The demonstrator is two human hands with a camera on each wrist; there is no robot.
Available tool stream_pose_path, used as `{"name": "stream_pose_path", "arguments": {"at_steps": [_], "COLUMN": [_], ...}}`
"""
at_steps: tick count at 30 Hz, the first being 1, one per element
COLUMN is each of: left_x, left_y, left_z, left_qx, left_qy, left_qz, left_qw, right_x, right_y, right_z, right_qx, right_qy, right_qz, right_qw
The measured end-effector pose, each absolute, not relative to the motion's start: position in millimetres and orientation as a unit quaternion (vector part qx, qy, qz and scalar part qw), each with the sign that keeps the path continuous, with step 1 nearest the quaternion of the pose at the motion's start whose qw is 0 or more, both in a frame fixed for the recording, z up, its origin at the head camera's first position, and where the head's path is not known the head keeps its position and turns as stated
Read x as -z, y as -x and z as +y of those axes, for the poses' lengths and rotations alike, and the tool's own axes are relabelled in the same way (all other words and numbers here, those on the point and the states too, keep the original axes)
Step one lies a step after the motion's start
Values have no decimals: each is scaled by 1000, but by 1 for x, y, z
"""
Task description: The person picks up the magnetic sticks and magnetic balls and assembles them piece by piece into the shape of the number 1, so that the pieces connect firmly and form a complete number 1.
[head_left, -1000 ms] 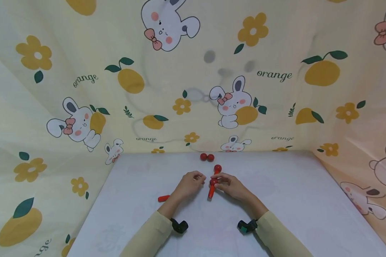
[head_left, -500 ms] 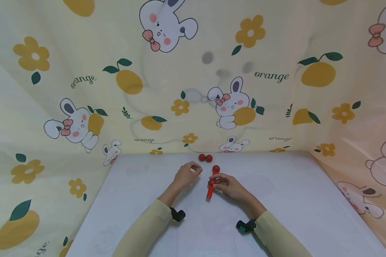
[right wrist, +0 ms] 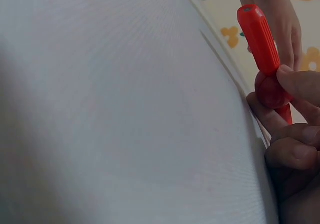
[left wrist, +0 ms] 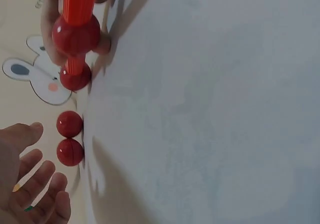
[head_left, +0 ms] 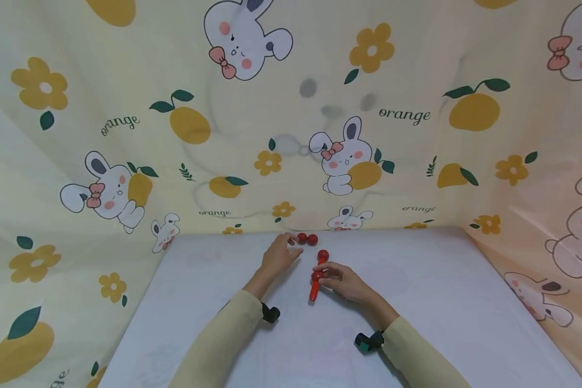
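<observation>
Our right hand [head_left: 346, 283] pinches the red toy [left wrist: 76, 36] by its near ball [head_left: 316, 276], around the tabletop's [head_left: 407, 323] middle. Our left hand [head_left: 277, 257] is spread near two loose balls [head_left: 312, 240]. The toy looks light, hard and slippery, so we think a ball is best to hold. We see four balls and two sticks [head_left: 313, 291].

Head view: high, facing forward-down; wrist views: close, tilted, sharing red assembly [right wrist: 264, 51].

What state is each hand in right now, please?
Left hand: open, holding nothing, near two red balls.
Right hand: closed, pinching the red ball-and-stick piece.
</observation>
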State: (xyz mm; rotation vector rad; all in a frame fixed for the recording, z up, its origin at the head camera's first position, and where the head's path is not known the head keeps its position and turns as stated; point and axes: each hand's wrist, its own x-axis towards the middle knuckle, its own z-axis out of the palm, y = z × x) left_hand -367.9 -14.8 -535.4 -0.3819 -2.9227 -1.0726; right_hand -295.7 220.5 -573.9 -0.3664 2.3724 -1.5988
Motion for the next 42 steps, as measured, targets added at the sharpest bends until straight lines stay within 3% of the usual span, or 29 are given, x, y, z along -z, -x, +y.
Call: {"name": "stream_pose_path", "arguments": {"at_steps": [24,42], "left_x": [552,547], "left_y": [401,410], "left_z": [-14,-2], "left_qx": [291,272], "left_qy": [114,155], "left_qz": [-950,-949], "left_qw": [-20,-37], "right_x": [573,575], "right_y": [295,296], "right_z": [220,222], "right_qx": [555,551], "right_qy": [122,135], "right_qz": [812,813], "right_qw": [138,131]}}
